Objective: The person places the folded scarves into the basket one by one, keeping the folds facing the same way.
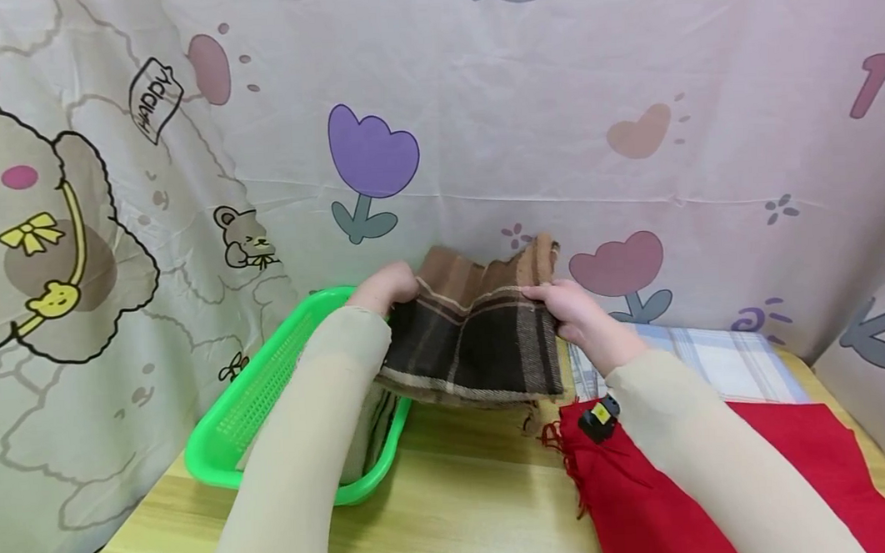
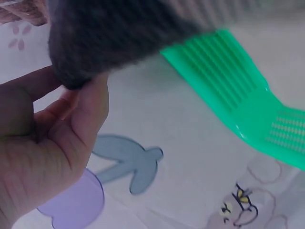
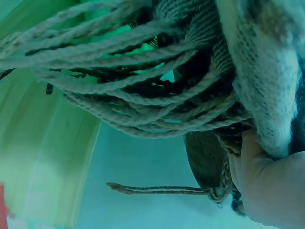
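Note:
A folded brown and black plaid scarf [image 1: 483,341] is held up above the table, partly over the right side of a green basket [image 1: 206,466]. My left hand [image 1: 386,288] pinches its left edge; in the left wrist view the thumb and fingers of that hand [image 2: 57,129] meet on a dark corner. At the right edge, my right hand [image 1: 575,311] grips the folded layers with the thumb on the near face. Long twisted fringe [image 3: 138,90] hangs from the scarf in the right wrist view, where the hand's fingertips are hidden behind the fabric.
Folded cloth [image 1: 357,448] lies inside the basket, mostly behind my left sleeve. A red fringed cloth [image 1: 789,434] spreads over the table's [image 1: 455,510] right side, with a blue and white checked cloth [image 1: 725,362] behind it. A printed curtain [image 1: 480,124] hangs close behind.

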`<state>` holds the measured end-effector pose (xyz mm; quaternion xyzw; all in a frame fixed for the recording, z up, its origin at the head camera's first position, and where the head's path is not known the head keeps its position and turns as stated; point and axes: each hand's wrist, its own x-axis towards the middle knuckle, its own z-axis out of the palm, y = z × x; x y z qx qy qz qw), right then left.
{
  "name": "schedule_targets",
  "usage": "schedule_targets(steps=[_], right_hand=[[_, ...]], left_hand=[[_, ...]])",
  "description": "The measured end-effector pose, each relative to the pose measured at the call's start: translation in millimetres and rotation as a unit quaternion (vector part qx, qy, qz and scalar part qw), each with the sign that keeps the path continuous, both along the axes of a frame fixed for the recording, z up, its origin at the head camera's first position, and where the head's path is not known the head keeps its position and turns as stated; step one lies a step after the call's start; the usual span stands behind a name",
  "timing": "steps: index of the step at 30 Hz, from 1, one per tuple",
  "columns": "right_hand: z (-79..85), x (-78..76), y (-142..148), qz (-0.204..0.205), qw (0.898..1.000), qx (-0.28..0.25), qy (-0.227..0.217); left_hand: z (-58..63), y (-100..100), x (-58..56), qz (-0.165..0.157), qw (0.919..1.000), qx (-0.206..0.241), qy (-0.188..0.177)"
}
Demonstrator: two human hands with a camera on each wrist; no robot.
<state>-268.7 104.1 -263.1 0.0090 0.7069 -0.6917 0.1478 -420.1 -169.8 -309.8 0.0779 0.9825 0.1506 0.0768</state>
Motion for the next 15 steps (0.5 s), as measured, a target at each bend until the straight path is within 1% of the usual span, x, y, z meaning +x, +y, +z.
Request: schedule_targets(steps=[1, 2, 4, 5, 6, 7, 8, 9, 10, 11, 12, 13, 14, 15], right_hand=[[1.6, -1.0, -6, 0.0, 1.0, -0.004, 0.004], [3.1, -1.8, -12, -0.002, 1.0, -0.007, 0.006], [6.2, -3.4, -24, -0.008, 1.0, -0.012, 0.01], [7.6, -3.9, -30, -0.01, 1.0, -0.012, 0.012], [8.9, -4.2, -36, -0.011, 1.0, -0.009, 0.014], [9.9, -4.6, -43, -0.009, 1.0, -0.01, 0.016], [11.0, -4.3, -49, -0.009, 1.0, -0.008, 0.019], [11.7, -4.1, -55, -0.007, 1.0, -0.006, 0.021], [12.1, -3.7, -61, -0.005, 1.0, -0.007, 0.022], [12.5, -2.8, -67, 0.0, 1.0, -0.006, 0.026], [12.5, -2.1, -73, 0.004, 1.0, -0.009, 0.029], [12.5, -1.3, -79, 0.007, 0.999, -0.014, 0.03], [12.3, -0.6, -85, 0.01, 0.999, -0.018, 0.032], [11.9, 0.3, -92, 0.014, 0.999, -0.026, 0.035]], left_hand=[[1.9, -6, -1.6, 0.002, 1.0, -0.005, 0.004], [2.0, -13, -5.5, 0.006, 0.9999, -0.01, 0.007], [-7.6, -32, -28.7, 0.01, 0.9996, -0.017, 0.022], [-11.1, -41, -37.3, 0.012, 0.999, -0.025, 0.034], [-12.3, -49, -43.9, 0.018, 0.9986, -0.036, 0.034], [-11.5, -57, -49.5, 0.021, 0.9984, -0.049, 0.022], [-9.2, -64, -50.9, 0.018, 0.9977, -0.061, 0.025], [-0.2, -68, -44.4, 0.017, 0.997, -0.075, 0.015], [12.7, -69, -31.1, 0.018, 0.9963, -0.084, 0.005], [26.2, -70, -14.5, 0.013, 0.9954, -0.094, 0.009], [45.5, -66, 12.0, 0.019, 0.9952, -0.096, -0.005], [66.3, -61, 41.0, 0.024, 0.995, -0.096, -0.016], [83.6, -57, 66.8, 0.026, 0.9951, -0.094, -0.015], [101.7, -53, 93.9, 0.033, 0.995, -0.09, -0.028]])
